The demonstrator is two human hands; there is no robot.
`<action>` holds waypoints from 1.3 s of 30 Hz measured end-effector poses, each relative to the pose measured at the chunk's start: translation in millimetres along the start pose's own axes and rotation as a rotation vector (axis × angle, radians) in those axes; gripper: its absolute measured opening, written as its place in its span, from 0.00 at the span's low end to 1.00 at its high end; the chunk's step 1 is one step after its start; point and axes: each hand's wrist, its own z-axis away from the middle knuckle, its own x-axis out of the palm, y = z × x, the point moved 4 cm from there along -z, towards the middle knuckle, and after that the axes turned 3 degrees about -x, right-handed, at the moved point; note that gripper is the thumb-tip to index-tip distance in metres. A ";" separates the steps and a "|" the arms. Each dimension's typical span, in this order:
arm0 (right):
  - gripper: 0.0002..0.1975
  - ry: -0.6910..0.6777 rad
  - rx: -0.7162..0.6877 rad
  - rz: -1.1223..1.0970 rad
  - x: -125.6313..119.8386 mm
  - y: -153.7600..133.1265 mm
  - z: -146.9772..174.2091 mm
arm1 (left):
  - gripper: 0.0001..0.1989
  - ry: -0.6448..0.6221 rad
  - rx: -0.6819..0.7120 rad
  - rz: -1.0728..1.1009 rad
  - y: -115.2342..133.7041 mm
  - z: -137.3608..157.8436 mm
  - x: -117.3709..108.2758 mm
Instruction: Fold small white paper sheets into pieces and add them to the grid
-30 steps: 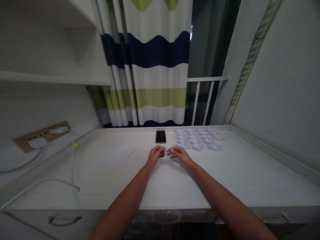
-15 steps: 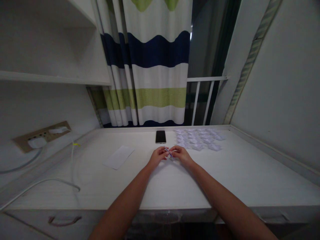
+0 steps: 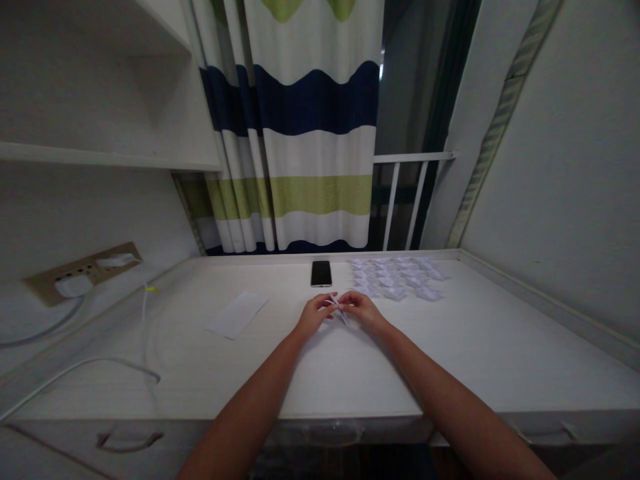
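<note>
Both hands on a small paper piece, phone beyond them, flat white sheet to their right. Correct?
Not quite: in the head view the flat white sheet lies left, not right, of the left hand and right hand. The rest holds: both on the small paper piece, phone beyond.

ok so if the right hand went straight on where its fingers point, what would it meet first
Past the paper piece it holds, the right hand would probably meet the left hand first, though depth is unclear.

I couldn't make out the shape of the held paper [image 3: 345, 317], small and partly hidden by the fingers [image 3: 354, 297]; the curtain [image 3: 315, 100] was cut off above, both forearms [image 3: 260, 393] below.
</note>
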 end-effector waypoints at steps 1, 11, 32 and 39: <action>0.10 0.001 -0.004 0.001 0.0 -0.4 0.1 | 0.17 0.000 0.004 -0.003 0.4 0.1 0.1; 0.11 -0.013 0.035 -0.041 0.6 3.0 0.6 | 0.22 -0.014 -0.032 0.048 -1.2 0.6 1.0; 0.15 -0.098 0.144 -0.163 13.4 -8.4 8.7 | 0.20 -0.176 -0.083 0.272 -11.6 -1.6 8.2; 0.14 -0.138 0.213 -0.365 19.1 -10.0 10.4 | 0.17 -0.180 -0.076 0.346 -8.2 0.4 8.7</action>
